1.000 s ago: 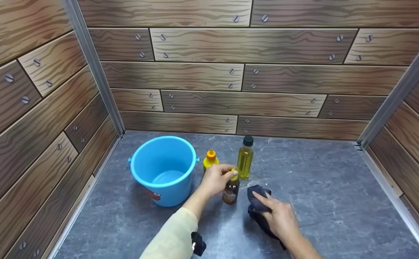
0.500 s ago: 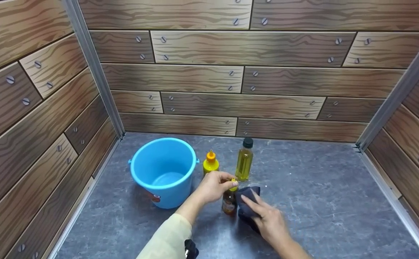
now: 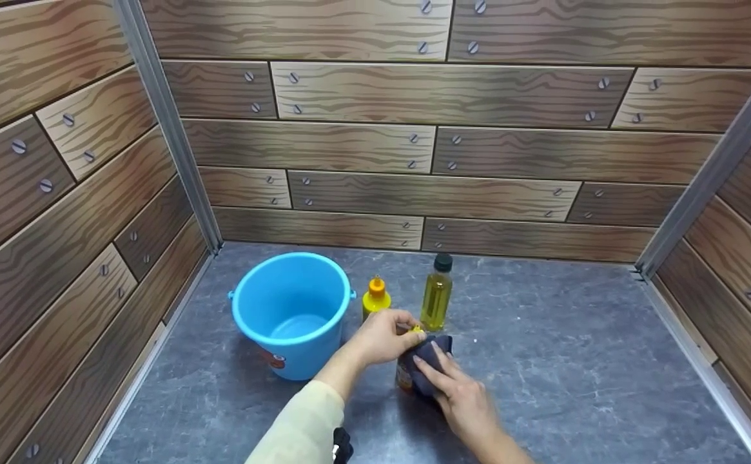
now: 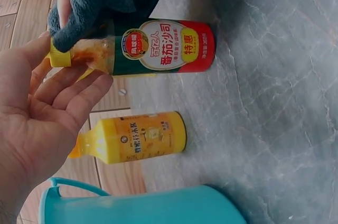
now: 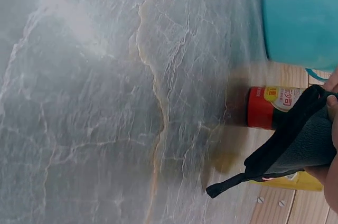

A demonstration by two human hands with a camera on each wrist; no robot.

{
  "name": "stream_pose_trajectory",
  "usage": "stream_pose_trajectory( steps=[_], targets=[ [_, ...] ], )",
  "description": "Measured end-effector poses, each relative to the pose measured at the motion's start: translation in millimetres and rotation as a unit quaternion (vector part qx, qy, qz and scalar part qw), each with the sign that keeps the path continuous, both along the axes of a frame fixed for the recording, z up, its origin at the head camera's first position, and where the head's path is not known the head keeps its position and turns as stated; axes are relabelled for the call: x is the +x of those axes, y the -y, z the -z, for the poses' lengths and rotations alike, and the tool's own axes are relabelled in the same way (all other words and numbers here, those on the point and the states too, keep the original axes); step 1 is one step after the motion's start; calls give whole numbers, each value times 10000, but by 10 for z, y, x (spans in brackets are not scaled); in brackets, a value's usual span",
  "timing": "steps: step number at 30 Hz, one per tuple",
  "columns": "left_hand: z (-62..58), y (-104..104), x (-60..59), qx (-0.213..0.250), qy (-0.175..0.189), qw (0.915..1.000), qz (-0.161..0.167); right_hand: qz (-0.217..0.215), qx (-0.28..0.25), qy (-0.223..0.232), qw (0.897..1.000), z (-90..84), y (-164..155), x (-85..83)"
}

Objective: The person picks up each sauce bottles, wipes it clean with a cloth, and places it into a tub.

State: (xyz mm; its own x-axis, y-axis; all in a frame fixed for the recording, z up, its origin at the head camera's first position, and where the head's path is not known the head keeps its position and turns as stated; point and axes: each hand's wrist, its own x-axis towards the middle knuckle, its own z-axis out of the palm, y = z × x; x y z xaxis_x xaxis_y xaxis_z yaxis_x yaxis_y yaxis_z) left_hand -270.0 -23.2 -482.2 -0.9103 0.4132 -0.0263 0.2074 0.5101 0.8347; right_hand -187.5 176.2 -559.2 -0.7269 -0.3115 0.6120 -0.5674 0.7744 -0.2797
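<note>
Cloth [image 3: 428, 361] now against sauce bottle [image 4: 158, 47], label 番茄沙司

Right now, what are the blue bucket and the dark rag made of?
The blue bucket looks like smooth plastic: even colour, slight sheen, moulded rim. The dark rag seems soft fleecy cloth, probably microfibre: its fuzzy surface folds limply over the sauce bottle.

Three bottles: one ketchup bottle [image 3: 405, 375], one yellow squeeze bottle [image 3: 375, 299], one oil bottle [image 3: 437, 294]. One blue bucket [image 3: 291, 312]. One dark cloth [image 3: 425, 365]. Two hands: left hand [image 3: 383, 335], right hand [image 3: 462, 399].
</note>
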Motion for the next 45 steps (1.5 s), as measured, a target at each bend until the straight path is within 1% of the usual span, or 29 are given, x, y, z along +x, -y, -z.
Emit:
stream_pose_trajectory(
  steps=[4,6,12,18,21,28,35,45],
  targets=[
    [-6,2,-10,-111,-62,9999,65,20,9,-222,9998,22,56,-18],
    [-13,1,-23,-145,-93,9998,77,-10,-27,-257,9997,25,82,-30],
    [-32,-9,-59,-113,-83,9998,123,51,-39,-80,9999,20,141,-62],
    [-40,-31,-65,-66,-61,9999,93,189,-21,-153,9997,50,177,-90],
    [-30,-42,-56,-47,-53,9999,86,188,-75,-273,9994,80,190,-95],
    [-17,-33,-48,-76,-24,10000,20,119,-173,-750,9970,148,226,-110],
    [-17,-15,-37,-138,1,9999,-8,15,-228,-903,9956,208,253,-108],
    [1,-18,-10,-133,-38,9999,-13,58,-200,-1120,9935,300,255,-68]
  ],
)
